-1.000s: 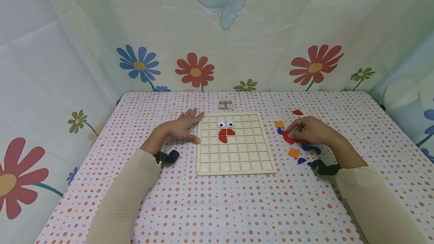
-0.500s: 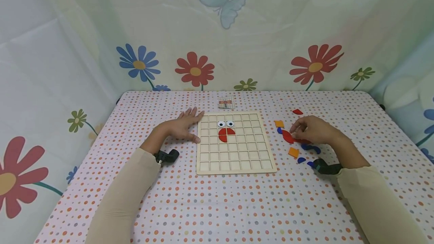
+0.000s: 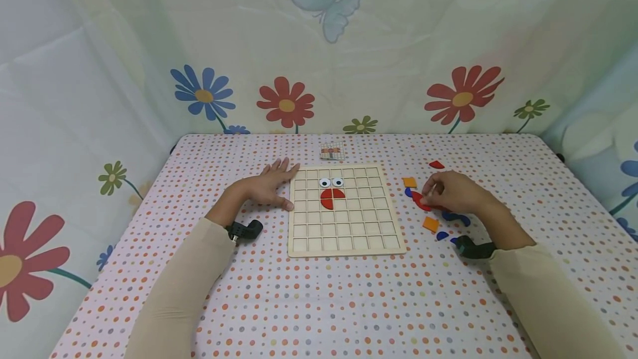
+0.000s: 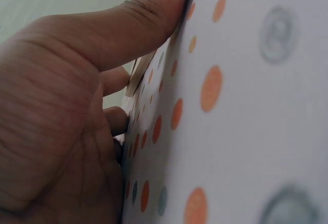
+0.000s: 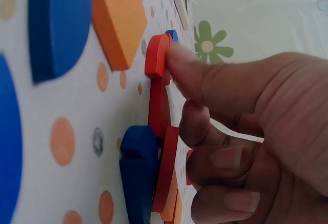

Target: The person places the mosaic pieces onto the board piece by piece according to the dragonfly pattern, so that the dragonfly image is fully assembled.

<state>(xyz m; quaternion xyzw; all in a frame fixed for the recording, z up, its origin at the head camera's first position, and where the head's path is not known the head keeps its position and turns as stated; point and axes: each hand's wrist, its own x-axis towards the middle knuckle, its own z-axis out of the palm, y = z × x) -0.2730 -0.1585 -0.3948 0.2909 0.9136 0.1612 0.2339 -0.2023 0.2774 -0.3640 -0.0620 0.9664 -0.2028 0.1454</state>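
My left hand (image 3: pixel 269 184) lies with spread fingers at the left edge of a wooden grid board (image 3: pixel 366 215); its thumb touches the frame. On the board sit two white eye pieces (image 3: pixel 331 183) above red rounded pieces (image 3: pixel 327 199). Right of the board, my right hand (image 3: pixel 456 190) pinches a red curved puzzle piece (image 5: pixel 156 57) low over the table, thumb against it; the index fingertip is hidden in the right wrist view. The other fingers are curled. Red pieces (image 5: pixel 166 167) and a wavy blue piece (image 5: pixel 137 167) lie beneath the hand.
Orange squares (image 3: pixel 431 224) and small blue half-rounds (image 3: pixel 442 235) lie near the right hand. Farther back is a red quarter piece (image 3: pixel 436 164). A small picture card (image 3: pixel 332 150) lies behind the board. The dotted tablecloth (image 3: pixel 324 303) spreads in front.
My right hand drew back slightly to the right, then returned left, its thumb meeting the red curved piece, which has turned a little. My left hand and the board have stayed put.
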